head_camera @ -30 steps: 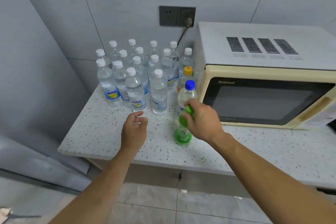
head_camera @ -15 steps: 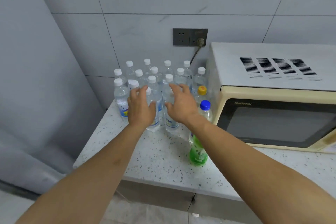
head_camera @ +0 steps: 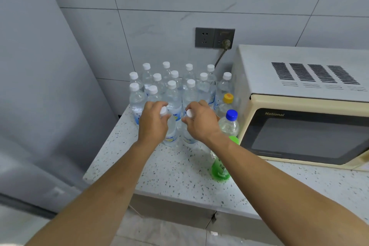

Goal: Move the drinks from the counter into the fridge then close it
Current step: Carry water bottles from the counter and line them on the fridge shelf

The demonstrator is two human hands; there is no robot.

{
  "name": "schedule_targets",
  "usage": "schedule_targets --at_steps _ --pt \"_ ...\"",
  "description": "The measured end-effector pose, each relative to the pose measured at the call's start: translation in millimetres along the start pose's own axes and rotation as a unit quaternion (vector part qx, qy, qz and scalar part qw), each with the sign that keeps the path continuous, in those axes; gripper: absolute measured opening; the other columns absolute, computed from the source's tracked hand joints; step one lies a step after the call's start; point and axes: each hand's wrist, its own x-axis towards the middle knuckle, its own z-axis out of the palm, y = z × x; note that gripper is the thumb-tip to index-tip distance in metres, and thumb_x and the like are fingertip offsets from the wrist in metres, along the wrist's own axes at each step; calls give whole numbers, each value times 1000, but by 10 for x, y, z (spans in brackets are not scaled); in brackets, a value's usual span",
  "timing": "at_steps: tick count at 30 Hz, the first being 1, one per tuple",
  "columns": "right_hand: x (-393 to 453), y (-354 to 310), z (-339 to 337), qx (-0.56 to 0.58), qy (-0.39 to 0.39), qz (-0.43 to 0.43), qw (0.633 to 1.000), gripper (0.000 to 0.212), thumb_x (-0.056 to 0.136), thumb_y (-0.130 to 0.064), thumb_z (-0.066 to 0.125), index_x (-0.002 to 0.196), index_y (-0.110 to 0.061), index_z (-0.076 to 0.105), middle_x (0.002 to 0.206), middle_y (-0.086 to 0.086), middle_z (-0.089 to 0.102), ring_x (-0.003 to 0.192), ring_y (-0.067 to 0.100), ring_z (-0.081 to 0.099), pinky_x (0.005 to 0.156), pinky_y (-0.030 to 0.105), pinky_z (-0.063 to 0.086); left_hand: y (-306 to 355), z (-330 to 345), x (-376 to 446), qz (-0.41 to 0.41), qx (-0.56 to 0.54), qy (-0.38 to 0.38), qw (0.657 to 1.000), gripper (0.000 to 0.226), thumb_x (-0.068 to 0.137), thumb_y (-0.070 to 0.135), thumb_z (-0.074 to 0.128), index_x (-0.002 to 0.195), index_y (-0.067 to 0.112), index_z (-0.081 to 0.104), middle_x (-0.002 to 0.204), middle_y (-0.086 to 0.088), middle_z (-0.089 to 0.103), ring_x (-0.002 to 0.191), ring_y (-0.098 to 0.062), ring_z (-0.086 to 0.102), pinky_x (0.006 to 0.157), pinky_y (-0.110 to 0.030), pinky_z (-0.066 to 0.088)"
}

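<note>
The left hand grasps the neck of a clear plastic water bottle with a white cap, and the right hand grasps the neck of a second clear white-capped water bottle just beside it. Both bottles stand upright on the speckled white stone worktop, at the near edge of a cluster of clear white-capped bottles. A green-bottomed soda bottle with a blue cap stands to the right, near the cream microwave oven.
</note>
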Motion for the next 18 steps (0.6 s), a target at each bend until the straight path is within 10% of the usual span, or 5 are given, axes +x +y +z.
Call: schedule_targets --at_steps 6,11,18 --pt "-219 40 24 69 6 -33 997 27 85 -21 75 108 -10 66 105 9 59 97 24 56 75 24 34 -162 -176 -343 5 -39 31 999 36 87 15 72 122 18 65 113 0 59 83 -17 57 81 -35 51" --pt "-347 109 149 134 40 -57 989 39 80 -24 80 115 -11 66 110 7 66 105 26 57 95 39 45 -328 -80 -565 8 -92 21 996 42 88 26 69 128 27 56 116 20 55 102 0 51 83 -16 42" --pt "-537 434 587 243 -45 116 962 69 70 -28 87 126 -31 46 121 -7 59 111 12 58 88 24 48 -655 206 -678 -136 -245 -92 955 72 64 49 79 128 45 45 117 24 60 108 1 60 84 -21 51"
